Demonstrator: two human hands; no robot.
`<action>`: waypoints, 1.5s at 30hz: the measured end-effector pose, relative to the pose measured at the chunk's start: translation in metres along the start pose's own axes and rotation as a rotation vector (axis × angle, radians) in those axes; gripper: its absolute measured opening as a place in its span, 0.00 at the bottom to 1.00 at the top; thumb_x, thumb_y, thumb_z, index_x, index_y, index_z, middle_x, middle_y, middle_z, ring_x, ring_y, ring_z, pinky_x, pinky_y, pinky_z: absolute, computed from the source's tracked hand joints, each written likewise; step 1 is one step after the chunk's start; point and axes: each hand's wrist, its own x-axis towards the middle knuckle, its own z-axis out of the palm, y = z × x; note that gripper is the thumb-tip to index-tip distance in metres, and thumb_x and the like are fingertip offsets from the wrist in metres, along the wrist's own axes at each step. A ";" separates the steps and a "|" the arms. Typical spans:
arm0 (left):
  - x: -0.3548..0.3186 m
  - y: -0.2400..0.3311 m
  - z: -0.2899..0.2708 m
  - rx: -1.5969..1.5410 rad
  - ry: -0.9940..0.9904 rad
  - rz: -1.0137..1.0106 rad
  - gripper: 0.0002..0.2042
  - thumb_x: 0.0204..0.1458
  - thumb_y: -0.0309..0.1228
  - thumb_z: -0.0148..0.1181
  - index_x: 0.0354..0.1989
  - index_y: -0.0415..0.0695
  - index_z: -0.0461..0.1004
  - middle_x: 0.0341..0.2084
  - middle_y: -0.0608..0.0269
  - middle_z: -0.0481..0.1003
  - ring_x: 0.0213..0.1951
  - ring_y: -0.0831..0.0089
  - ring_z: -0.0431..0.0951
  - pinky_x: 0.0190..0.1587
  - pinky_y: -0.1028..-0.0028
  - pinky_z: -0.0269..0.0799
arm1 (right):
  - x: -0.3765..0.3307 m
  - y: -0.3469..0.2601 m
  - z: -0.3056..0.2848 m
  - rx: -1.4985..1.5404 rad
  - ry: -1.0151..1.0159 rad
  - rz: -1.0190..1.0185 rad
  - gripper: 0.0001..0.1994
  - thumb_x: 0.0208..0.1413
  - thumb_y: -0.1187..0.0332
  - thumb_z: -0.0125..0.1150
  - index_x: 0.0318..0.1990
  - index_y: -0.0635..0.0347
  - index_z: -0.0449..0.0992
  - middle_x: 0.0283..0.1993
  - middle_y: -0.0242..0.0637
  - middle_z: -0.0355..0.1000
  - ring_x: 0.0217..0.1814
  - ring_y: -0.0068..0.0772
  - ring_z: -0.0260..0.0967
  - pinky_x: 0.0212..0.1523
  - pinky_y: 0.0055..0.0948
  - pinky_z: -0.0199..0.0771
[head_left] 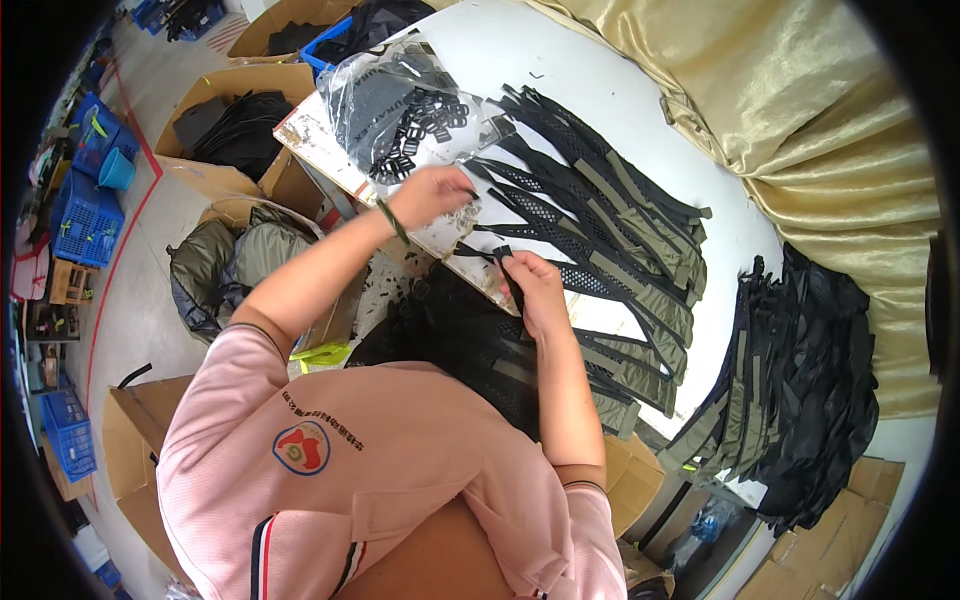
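A: What are the person's hands doing?

B: Seen from above, a person in a pink polo shirt (400, 450) works at a white table (600, 90). The left hand (432, 193) is stretched forward, its fingers pinched on something small and dark at the edge of a clear plastic bag (400, 110). What exactly it grips is too small to tell. The right hand (537, 285) is nearer the body, fingers closed on a narrow black webbing strap (480, 254), pinching it where a small black buckle (503, 252) seems to sit on it.

A: Where is that strap?

B: It runs from the right hand's fingertips leftward, lying between the two hands over the near edge of the table.

A: What is in the bag?

B: Loose black plastic buckles (425, 120), heaped inside. The bag lies on the table's far left corner, just beyond the left hand.

A: And around the hands?

B: Just right of them lies a fanned row of black mesh shoulder straps (600, 230) with olive webbing sewn along them. Farther right, well apart, is a second heap of dark strap pieces (800, 380). A gold cloth (800, 110) is bunched along the far right of the table. More black mesh material (470, 340) rests in the person's lap area under the right forearm.

A: On the floor?

B: To the left, open cardboard boxes (225, 125) hold dark fabric, and blue plastic crates (85, 215) stand near them.
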 end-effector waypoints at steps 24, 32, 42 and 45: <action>-0.058 0.036 0.076 0.093 0.051 0.388 0.13 0.46 0.14 0.58 0.41 0.37 0.74 0.37 0.59 0.72 0.39 0.74 0.74 0.40 0.79 0.72 | -0.026 -0.006 0.018 0.152 0.155 -0.159 0.06 0.57 0.71 0.55 0.36 0.65 0.75 0.29 0.30 0.71 0.27 0.18 0.63 0.32 0.16 0.63; -0.061 0.048 0.079 0.072 0.097 0.419 0.13 0.42 0.15 0.60 0.38 0.38 0.76 0.33 0.58 0.75 0.37 0.66 0.75 0.39 0.73 0.71 | -0.029 -0.012 0.021 -0.013 0.182 -0.221 0.04 0.57 0.73 0.55 0.35 0.65 0.74 0.28 0.29 0.70 0.28 0.18 0.64 0.33 0.18 0.64; -0.059 0.049 0.079 0.136 0.148 0.470 0.13 0.42 0.15 0.61 0.37 0.40 0.76 0.32 0.58 0.76 0.35 0.66 0.76 0.40 0.73 0.70 | -0.031 -0.012 0.021 0.390 0.054 -0.119 0.04 0.56 0.74 0.55 0.36 0.66 0.73 0.27 0.30 0.70 0.28 0.17 0.64 0.30 0.16 0.62; -0.059 0.051 0.078 0.117 0.125 0.480 0.12 0.42 0.15 0.61 0.37 0.40 0.76 0.31 0.59 0.76 0.36 0.67 0.76 0.39 0.73 0.70 | -0.032 -0.013 0.018 0.311 0.058 -0.125 0.05 0.56 0.73 0.56 0.38 0.66 0.74 0.28 0.30 0.70 0.28 0.18 0.64 0.31 0.17 0.63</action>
